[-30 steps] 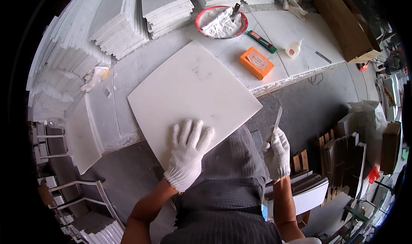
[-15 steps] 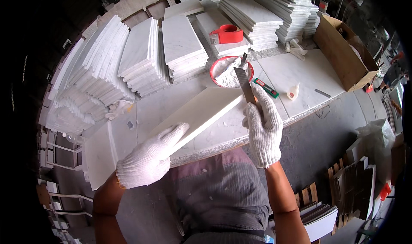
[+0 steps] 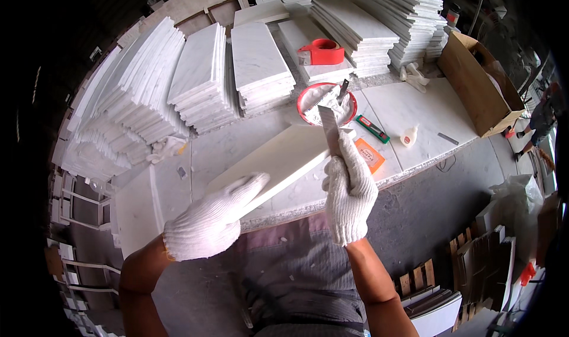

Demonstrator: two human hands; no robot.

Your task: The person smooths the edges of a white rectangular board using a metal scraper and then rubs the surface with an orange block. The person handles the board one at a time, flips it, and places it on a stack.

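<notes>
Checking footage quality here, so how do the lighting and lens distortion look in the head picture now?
Head view: corners fall to black, and the white stone worktop bows along its front; head view: the left hand, in a white knitted glove, looks bright, its weave partly washed out; head view: the flat grey metal blade shows no strong glare.

A pale stone bench carries a red-rimmed bowl, green case, orange box and white bottle
</notes>
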